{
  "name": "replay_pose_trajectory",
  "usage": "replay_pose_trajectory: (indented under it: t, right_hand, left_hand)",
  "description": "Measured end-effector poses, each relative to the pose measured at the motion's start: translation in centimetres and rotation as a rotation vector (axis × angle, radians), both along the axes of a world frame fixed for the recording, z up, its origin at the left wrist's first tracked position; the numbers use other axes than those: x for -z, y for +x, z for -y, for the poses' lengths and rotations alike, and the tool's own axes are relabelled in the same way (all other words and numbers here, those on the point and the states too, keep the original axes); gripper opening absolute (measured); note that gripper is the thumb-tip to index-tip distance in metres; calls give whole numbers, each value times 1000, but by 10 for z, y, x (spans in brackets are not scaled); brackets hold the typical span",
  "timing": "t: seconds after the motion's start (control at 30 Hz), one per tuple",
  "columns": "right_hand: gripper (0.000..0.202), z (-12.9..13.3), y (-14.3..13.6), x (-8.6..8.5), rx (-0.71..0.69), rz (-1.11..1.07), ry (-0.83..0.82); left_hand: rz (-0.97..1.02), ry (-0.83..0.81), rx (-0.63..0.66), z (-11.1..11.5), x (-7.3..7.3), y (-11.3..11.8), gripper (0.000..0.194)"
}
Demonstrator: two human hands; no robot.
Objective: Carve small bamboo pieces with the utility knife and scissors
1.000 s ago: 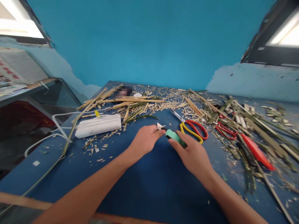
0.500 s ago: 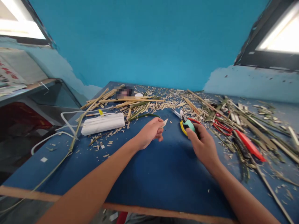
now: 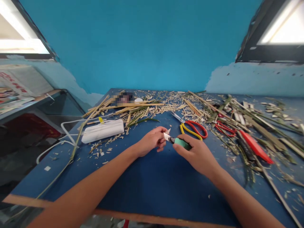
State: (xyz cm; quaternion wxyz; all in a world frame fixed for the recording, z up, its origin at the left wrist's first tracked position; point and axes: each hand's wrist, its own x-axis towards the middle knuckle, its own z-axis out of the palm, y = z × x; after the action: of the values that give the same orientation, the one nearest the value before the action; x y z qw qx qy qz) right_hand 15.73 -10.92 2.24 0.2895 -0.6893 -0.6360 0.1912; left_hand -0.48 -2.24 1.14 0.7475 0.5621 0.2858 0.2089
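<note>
Near the middle of the blue table, my left hand [image 3: 152, 141] pinches a small pale piece [image 3: 168, 130] whose tip shows past the fingertips. My right hand [image 3: 196, 152] is wrapped round the green handle of a utility knife [image 3: 181, 143]. Its blade points left and reaches the fingertips of my left hand, close to the pale piece. Just beyond my right hand lie scissors [image 3: 197, 128] with red and yellow handles, their blades toward the back left.
A white power strip [image 3: 103, 130] with cables lies left on the table [image 3: 152, 190]. Pale strips [image 3: 142, 106] and shavings spread along the back. At right are more strips, red-handled scissors [image 3: 225, 128] and a red tool [image 3: 256, 147]. A long stem crosses the left front edge.
My right hand has moved left with the green-handled knife, bringing the blade to my left hand. The red and yellow scissors now show uncovered on the table. The view has shifted slightly.
</note>
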Motion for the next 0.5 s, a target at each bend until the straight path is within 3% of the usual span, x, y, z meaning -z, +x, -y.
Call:
replay_pose_trajectory:
  t: [0.1, 0.33, 0.5]
  right_hand:
    - [31, 1, 2, 1, -33, 2, 2]
    - [24, 3, 2, 0, -99, 26, -52]
    - [24, 3, 1, -1, -124, 17, -71]
  left_hand:
    - [-28, 4, 95, 2, -1, -1, 18]
    - [-54, -53, 235, 6, 8, -12, 17]
    - [-80, -59, 292, 7, 2, -16, 12]
